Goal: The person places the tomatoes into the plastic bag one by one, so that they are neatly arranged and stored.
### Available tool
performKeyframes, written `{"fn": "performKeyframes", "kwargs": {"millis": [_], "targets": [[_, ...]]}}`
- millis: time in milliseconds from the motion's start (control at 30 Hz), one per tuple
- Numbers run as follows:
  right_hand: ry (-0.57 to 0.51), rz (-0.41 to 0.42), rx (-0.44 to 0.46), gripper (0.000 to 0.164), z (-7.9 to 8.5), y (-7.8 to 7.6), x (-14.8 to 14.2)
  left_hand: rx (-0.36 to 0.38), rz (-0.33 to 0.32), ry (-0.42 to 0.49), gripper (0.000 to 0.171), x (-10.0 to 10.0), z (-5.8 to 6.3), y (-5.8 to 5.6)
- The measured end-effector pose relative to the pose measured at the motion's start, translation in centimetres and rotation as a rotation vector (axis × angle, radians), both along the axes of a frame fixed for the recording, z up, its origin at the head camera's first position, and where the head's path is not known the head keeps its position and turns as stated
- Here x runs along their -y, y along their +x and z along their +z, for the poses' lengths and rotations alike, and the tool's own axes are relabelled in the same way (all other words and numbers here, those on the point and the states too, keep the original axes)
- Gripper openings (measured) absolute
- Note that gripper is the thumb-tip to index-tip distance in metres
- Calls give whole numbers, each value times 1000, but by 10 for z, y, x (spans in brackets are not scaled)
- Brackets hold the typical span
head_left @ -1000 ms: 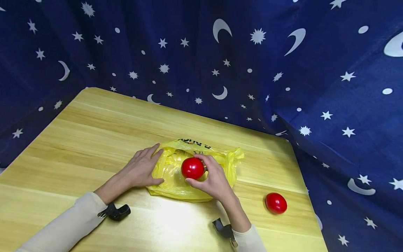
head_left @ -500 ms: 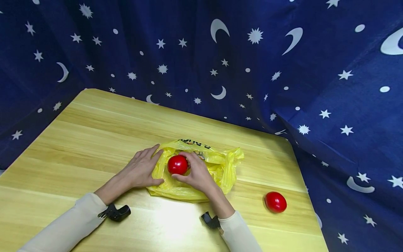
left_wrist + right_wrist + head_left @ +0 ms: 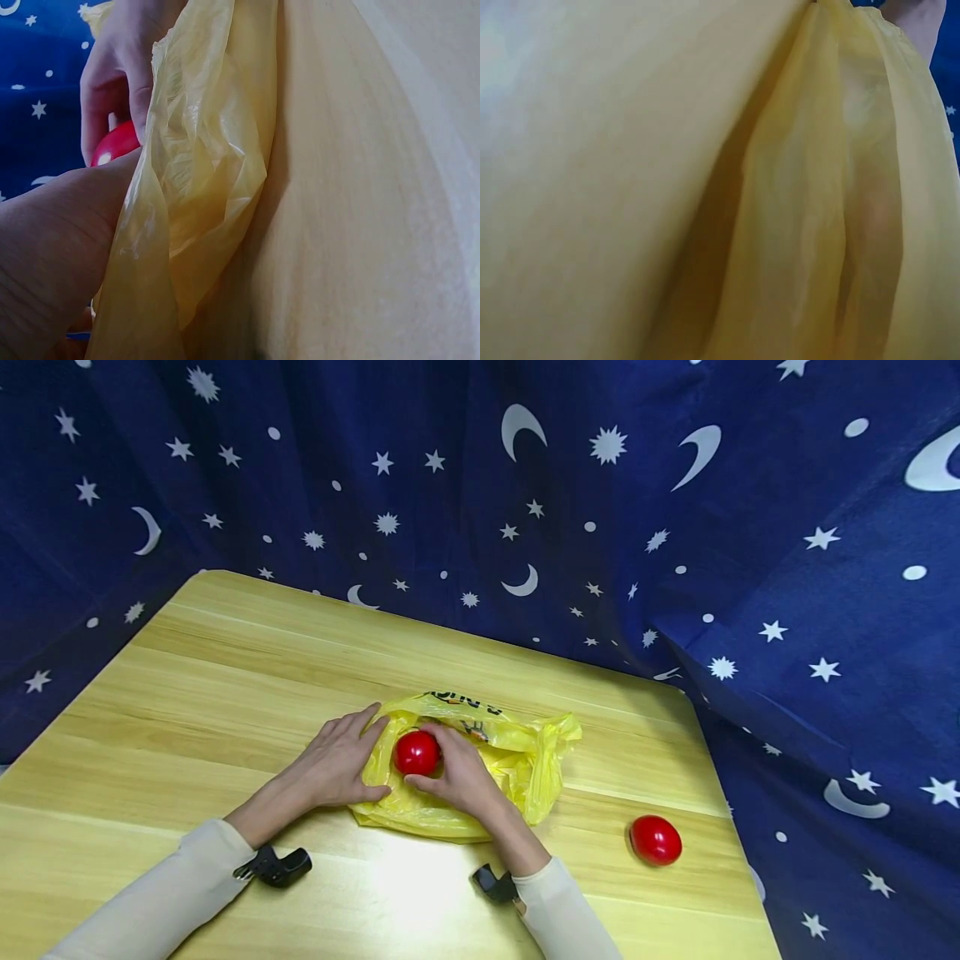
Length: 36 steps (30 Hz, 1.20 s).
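A yellow plastic bag with dark print lies on the table with its mouth open. My left hand is at the bag's left edge, thumb and fingers spread apart and touching the plastic. Inside the mouth, my right hand holds a glossy red ball between thumb and fingers, close to the left hand. Bag folds cover part of the ball in the left wrist view. Bag plastic fills much of the right wrist view, where the right hand's grip is hidden.
A second glossy red ball, slightly oval, lies on the wooden table to the right of the bag. A dark blue curtain with white stars and moons hangs behind the table's far edge.
My right hand has carried the red ball leftward within the bag's mouth, towards my left hand. The left hand, the bag and the other ball have stayed about where they were.
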State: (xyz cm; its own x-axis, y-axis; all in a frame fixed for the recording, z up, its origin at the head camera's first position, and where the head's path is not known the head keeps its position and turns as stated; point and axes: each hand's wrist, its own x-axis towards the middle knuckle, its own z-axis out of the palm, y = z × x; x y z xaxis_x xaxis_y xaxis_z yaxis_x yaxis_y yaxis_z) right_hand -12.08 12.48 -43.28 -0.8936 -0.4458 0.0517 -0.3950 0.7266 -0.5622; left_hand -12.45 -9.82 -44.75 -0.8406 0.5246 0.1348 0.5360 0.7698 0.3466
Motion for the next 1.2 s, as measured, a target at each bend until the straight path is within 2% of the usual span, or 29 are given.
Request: {"fn": "performKeyframes", "kwargs": {"millis": [200,333,633,800,933,1033,1100,1200], "targets": [[20,18,12,78,2,2,0,-9,1,-1,102,0,1,0],[12,17,12,81,14,7,-5,-6,4,-4,102,0,0,0],[-269,-11,-60,64,64,32,-34,10,2,-1,104,1,0,0],[-334,-53,-132,61,81,49,-58,1,-3,-1,103,1,1,-1],[-331,-98,-186,60,99,68,-73,6,-2,1,103,1,0,-1],[-287,-149,-224,59,111,82,-85,12,-2,-1,103,0,-1,-1],[-264,-197,-237,59,111,90,-99,12,-4,-1,104,1,-1,-1],[-225,-286,-273,61,100,97,-126,9,-1,-1,104,2,0,-2]]}}
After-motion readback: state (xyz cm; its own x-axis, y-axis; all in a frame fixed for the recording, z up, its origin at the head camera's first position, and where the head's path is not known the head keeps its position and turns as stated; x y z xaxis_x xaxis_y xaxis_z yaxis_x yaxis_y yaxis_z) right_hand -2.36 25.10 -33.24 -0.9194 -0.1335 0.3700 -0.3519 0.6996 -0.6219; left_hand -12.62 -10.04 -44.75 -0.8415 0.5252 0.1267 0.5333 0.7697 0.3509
